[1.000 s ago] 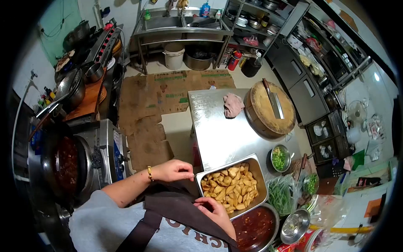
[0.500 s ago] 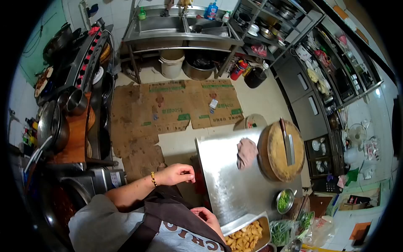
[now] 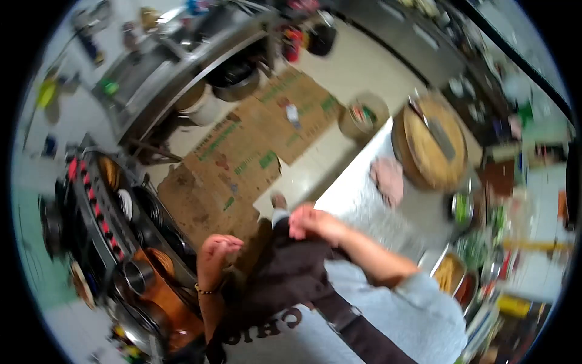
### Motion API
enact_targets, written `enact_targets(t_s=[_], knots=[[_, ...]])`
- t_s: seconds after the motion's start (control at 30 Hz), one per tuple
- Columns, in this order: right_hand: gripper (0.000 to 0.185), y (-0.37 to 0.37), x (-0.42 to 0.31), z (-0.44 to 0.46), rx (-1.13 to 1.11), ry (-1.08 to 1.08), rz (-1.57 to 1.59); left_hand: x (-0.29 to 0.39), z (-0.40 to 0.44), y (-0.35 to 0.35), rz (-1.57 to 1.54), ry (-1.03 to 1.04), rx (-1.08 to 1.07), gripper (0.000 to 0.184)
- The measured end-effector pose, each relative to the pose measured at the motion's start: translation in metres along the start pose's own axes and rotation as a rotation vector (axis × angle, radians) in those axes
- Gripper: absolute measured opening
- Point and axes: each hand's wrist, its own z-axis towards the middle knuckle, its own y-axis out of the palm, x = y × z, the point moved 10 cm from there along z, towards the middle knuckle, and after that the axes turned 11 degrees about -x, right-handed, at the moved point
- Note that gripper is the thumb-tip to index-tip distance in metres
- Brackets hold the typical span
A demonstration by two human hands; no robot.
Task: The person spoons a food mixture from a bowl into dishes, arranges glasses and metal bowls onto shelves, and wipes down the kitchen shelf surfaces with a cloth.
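Note:
My left hand (image 3: pixel 217 258), with a beaded bracelet on the wrist, hangs in the air before the dark apron (image 3: pixel 276 270), its fingers curled together and nothing visible in them. Over the apron's upper edge, near the corner of the steel table (image 3: pixel 357 209), is my right hand (image 3: pixel 310 223). Its fingers are bent together and somewhat blurred, with no object showing. A pink cloth (image 3: pixel 388 181) lies on the table beside a thick round chopping board (image 3: pixel 430 161), on which a cleaver (image 3: pixel 441 138) rests.
A stove (image 3: pixel 97 212) and an orange board with pots (image 3: pixel 173 309) stand left. Flattened cardboard (image 3: pixel 224 164) covers the floor ahead, below the sink unit (image 3: pixel 145 85). A bin (image 3: pixel 362 118) stands beyond the table. A tray of yellowish pieces (image 3: pixel 450 274) and a bowl of greens (image 3: pixel 462 207) are right.
The view has turned left, away from the tray, and the room appears tilted. My right hand has come up and forward from beside the tray. A foot now shows on the floor.

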Motion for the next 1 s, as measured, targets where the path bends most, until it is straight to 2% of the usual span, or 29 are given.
enact_targets(t_s=[0.07, 0.17, 0.23, 0.27, 0.3, 0.33, 0.37, 0.43, 0.47, 0.53, 0.57, 0.6, 0.63, 0.67, 0.7, 0.73, 0.77, 0.8, 0.87, 0.93, 1.0], knots=[[0.012, -0.062, -0.037, 0.009, 0.204, -0.172, -0.287, -0.009, 0.005, -0.039, -0.068, -0.036, 0.127, 0.016], [0.019, -0.193, -0.066, -0.024, 0.760, -0.254, -0.685, -0.002, 0.043, -0.070, -0.108, -0.080, 0.113, 0.013], [0.030, -0.229, -0.097, -0.085, 1.236, -0.154, -0.982, 0.002, 0.081, -0.093, -0.099, -0.111, 0.091, 0.013], [0.032, -0.273, -0.080, -0.116, 1.463, -0.122, -1.115, -0.002, 0.098, -0.109, -0.057, -0.173, 0.113, 0.014], [0.038, -0.274, -0.095, -0.138, 1.510, 0.028, -1.321, -0.001, 0.108, -0.124, -0.010, -0.238, 0.147, 0.014], [0.047, -0.253, -0.119, -0.151, 1.523, 0.163, -1.247, 0.012, 0.126, -0.131, 0.004, -0.233, 0.163, 0.014], [0.061, -0.274, -0.097, -0.173, 1.668, 0.122, -1.208, 0.023, 0.156, -0.125, 0.065, -0.269, 0.067, 0.014], [0.084, -0.310, -0.035, -0.199, 1.747, 0.513, -0.885, 0.042, 0.205, -0.116, 0.140, -0.321, -0.055, 0.016], [0.081, -0.324, -0.015, -0.201, 1.841, 0.387, -1.050, 0.051, 0.226, -0.121, 0.133, -0.288, -0.038, 0.016], [0.074, -0.310, -0.034, -0.187, 1.805, 0.448, -0.704, 0.055, 0.275, -0.120, 0.209, -0.254, -0.118, 0.015], [0.070, -0.326, -0.026, -0.179, 1.796, 0.171, -0.812, 0.053, 0.298, -0.117, 0.270, -0.226, -0.209, 0.014], [0.060, -0.325, -0.032, -0.159, 1.786, 0.176, -0.825, 0.056, 0.317, -0.122, 0.273, -0.180, -0.193, 0.014], [0.057, -0.332, -0.042, -0.130, 1.658, -0.189, -0.859, 0.047, 0.338, -0.112, 0.257, -0.214, -0.310, 0.014], [0.051, -0.352, -0.035, -0.087, 1.351, -0.284, -0.512, 0.042, 0.361, -0.100, 0.242, -0.247, -0.429, 0.014], [0.046, -0.345, -0.061, -0.031, 1.084, -0.383, -0.292, 0.047, 0.385, -0.099, 0.241, -0.206, -0.422, 0.014], [0.042, -0.332, -0.087, 0.026, 0.825, -0.433, -0.020, 0.042, 0.400, -0.096, 0.181, -0.275, -0.424, 0.014], [0.038, -0.314, -0.112, 0.079, 0.614, -0.408, 0.221, 0.036, 0.418, -0.093, 0.124, -0.342, -0.429, 0.014], [0.037, -0.298, -0.149, 0.125, 0.521, -0.393, 0.438, 0.039, 0.445, -0.094, 0.120, -0.317, -0.429, 0.014], [0.036, -0.269, -0.250, 0.210, 0.192, -0.397, 0.477, 0.039, 0.494, -0.098, 0.146, -0.361, -0.478, 0.014], [0.036, -0.296, -0.309, 0.271, 0.225, -0.278, 0.321, 0.052, 0.544, -0.104, 0.123, -0.314, -0.478, 0.013], [0.038, -0.309, -0.378, 0.313, 0.184, -0.173, 0.025, 0.080, 0.605, -0.120, 0.165, -0.240, -0.429, 0.012]])
